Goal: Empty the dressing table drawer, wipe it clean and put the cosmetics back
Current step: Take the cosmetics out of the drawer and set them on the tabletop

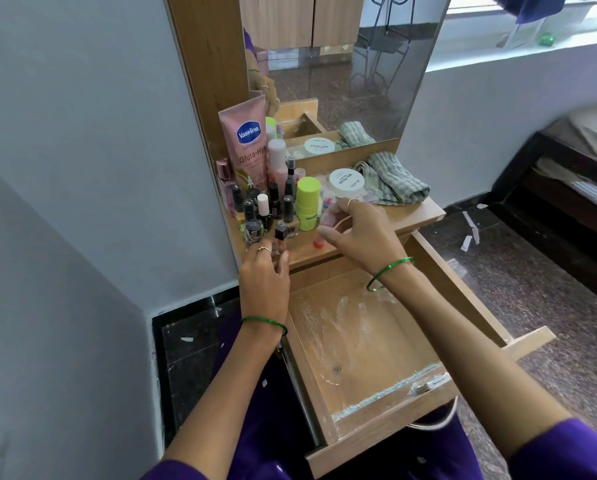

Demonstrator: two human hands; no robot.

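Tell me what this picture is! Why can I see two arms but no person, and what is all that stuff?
The camera sits on a person's head and looks down, so you see only their own arms, as if through their eyes. There is just this one picture. They are at a dressing table with a mirror. Below, the drawer is pulled out; its bottom looks dusty, with white smears and crumbs along the front edge. On the tabletop stand many cosmetics: a tall pink lotion tube, small dark bottles, a lime green bottle and a white round jar. A checked cloth lies beside the jar. The left hand holds a little bottle with a dark cap. The right hand pinches something small and pinkish; it is too blurred to name.
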